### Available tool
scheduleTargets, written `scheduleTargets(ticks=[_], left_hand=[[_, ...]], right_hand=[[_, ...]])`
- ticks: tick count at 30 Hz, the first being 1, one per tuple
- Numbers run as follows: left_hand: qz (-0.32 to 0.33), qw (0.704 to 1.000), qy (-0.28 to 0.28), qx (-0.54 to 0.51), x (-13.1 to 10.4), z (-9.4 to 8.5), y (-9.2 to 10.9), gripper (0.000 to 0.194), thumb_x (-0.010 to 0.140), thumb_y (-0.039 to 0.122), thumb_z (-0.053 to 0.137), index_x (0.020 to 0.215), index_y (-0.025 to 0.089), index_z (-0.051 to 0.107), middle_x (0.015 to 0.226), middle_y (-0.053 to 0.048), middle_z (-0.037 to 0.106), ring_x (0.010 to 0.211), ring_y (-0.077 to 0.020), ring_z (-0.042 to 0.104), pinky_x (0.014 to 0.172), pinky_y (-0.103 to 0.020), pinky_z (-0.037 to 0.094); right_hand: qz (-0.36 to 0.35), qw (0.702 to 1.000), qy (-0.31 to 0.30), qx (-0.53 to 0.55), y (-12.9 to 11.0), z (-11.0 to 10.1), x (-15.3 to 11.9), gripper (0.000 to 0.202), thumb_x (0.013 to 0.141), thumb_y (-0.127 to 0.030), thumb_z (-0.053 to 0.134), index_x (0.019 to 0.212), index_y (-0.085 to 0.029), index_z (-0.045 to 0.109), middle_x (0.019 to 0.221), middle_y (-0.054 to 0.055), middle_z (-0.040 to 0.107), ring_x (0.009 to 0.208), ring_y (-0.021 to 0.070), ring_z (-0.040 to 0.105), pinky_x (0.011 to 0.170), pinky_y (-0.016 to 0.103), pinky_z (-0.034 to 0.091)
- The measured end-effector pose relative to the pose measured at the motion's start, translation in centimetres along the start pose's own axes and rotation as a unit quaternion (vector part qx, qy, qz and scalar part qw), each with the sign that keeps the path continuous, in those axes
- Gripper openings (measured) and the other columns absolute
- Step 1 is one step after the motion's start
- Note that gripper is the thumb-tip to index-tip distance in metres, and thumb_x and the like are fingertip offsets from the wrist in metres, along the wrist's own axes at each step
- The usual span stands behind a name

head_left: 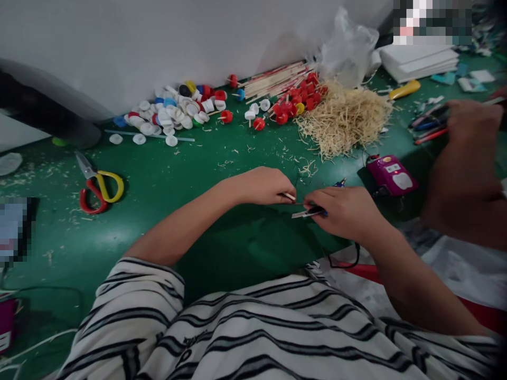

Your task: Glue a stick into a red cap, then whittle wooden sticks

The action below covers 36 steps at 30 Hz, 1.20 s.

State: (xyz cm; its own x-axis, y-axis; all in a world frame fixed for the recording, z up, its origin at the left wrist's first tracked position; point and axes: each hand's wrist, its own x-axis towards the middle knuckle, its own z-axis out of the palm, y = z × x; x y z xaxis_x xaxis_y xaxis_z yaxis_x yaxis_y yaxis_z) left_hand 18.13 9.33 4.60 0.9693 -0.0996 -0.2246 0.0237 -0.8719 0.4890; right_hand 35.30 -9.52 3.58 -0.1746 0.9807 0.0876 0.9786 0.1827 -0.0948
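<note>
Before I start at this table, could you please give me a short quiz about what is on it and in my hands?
1. True or false: no hand is holding the scissors.

2. Where is the cutter?
A) in your left hand
B) in your right hand
C) lying on the table

3. Fill in the blank: from where you sit, the thin shavings lie to the ____ of the white bottle caps.

Key: 1 true; 2 B; 3 right
</note>
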Motion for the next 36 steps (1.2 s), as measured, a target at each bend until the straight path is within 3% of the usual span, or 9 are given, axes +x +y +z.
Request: scheduleTargets(ticks=[11, 18, 22, 27, 30, 33, 36], left_hand=[[-0.006, 1.0, -0.022, -0.015, 0.6, 0.1, -0.3, 0.028, 0.102, 0.028, 0.054, 0.101, 0.022, 0.081, 0.104, -0.003, 0.085, 0.088, -0.0176, 0.072, 0.064, -0.032, 0.034], [0.015, 1.0, 0.018, 0.01, 1.0, 0.2, -0.5, 0.027, 0.101, 0.023, 0.053, 0.103, 0.021, 0.079, 0.104, -0.004, 0.084, 0.089, -0.0185, 0.072, 0.065, -0.032, 0.034], [0.034, 0.999, 0.035, 0.008, 1.3, 0.1, -0.2, 0.027, 0.099, 0.021, 0.053, 0.105, 0.022, 0.08, 0.103, -0.003, 0.084, 0.087, -0.0181, 0.071, 0.065, -0.032, 0.034], [0.026, 0.996, 0.085, 0.011, 3.5, -0.3, -0.7, 0.029, 0.101, 0.019, 0.053, 0.11, 0.022, 0.079, 0.112, -0.004, 0.084, 0.097, -0.02, 0.072, 0.067, -0.032, 0.035], [-0.008, 0.988, 0.154, 0.025, 7.0, -2.7, -2.0, 0.027, 0.104, 0.026, 0.055, 0.113, 0.02, 0.079, 0.109, -0.005, 0.083, 0.095, -0.0195, 0.069, 0.07, -0.033, 0.038], [-0.059, 0.953, 0.297, 0.034, 11.7, -7.6, -3.1, 0.021, 0.104, 0.03, 0.062, 0.11, 0.019, 0.08, 0.103, -0.002, 0.082, 0.083, -0.0125, 0.057, 0.08, -0.036, 0.043], [-0.056, 0.927, 0.369, 0.03, 15.9, -12.8, -3.3, 0.015, 0.105, 0.026, 0.063, 0.109, 0.024, 0.077, 0.117, 0.001, 0.081, 0.09, -0.0108, 0.05, 0.092, -0.036, 0.046]], right_hand=[[-0.028, 0.999, 0.029, 0.001, 0.5, 0.4, -0.3, 0.02, 0.087, -0.013, 0.059, 0.094, -0.023, 0.075, 0.083, 0.0, 0.08, 0.075, 0.0188, 0.073, 0.062, 0.032, 0.032], [-0.041, 0.999, 0.012, 0.001, 1.0, 0.4, -0.5, 0.022, 0.085, -0.011, 0.058, 0.095, -0.023, 0.074, 0.083, 0.001, 0.079, 0.073, 0.0184, 0.07, 0.062, 0.032, 0.032], [-0.068, 0.997, 0.033, 0.018, 1.0, 0.3, -0.6, 0.024, 0.085, -0.011, 0.057, 0.097, -0.023, 0.074, 0.083, 0.001, 0.08, 0.071, 0.0174, 0.07, 0.062, 0.031, 0.033], [-0.066, 0.996, 0.064, 0.019, 1.1, -0.3, -1.1, 0.022, 0.084, -0.009, 0.057, 0.094, -0.021, 0.072, 0.081, 0.0, 0.079, 0.072, 0.0172, 0.072, 0.062, 0.03, 0.035], [-0.052, 0.996, 0.073, 0.018, 1.2, -0.9, -1.7, 0.022, 0.084, -0.008, 0.058, 0.094, -0.021, 0.073, 0.08, 0.0, 0.079, 0.071, 0.0166, 0.072, 0.061, 0.03, 0.036], [-0.034, 0.997, 0.067, 0.018, 1.2, -1.3, -2.6, 0.021, 0.086, -0.009, 0.059, 0.096, -0.021, 0.073, 0.08, 0.0, 0.079, 0.07, 0.0158, 0.072, 0.06, 0.029, 0.037], [-0.004, 0.998, 0.068, 0.013, 1.4, -1.5, -3.6, 0.02, 0.087, -0.011, 0.06, 0.097, -0.022, 0.073, 0.082, 0.0, 0.079, 0.07, 0.0158, 0.072, 0.06, 0.029, 0.038]])
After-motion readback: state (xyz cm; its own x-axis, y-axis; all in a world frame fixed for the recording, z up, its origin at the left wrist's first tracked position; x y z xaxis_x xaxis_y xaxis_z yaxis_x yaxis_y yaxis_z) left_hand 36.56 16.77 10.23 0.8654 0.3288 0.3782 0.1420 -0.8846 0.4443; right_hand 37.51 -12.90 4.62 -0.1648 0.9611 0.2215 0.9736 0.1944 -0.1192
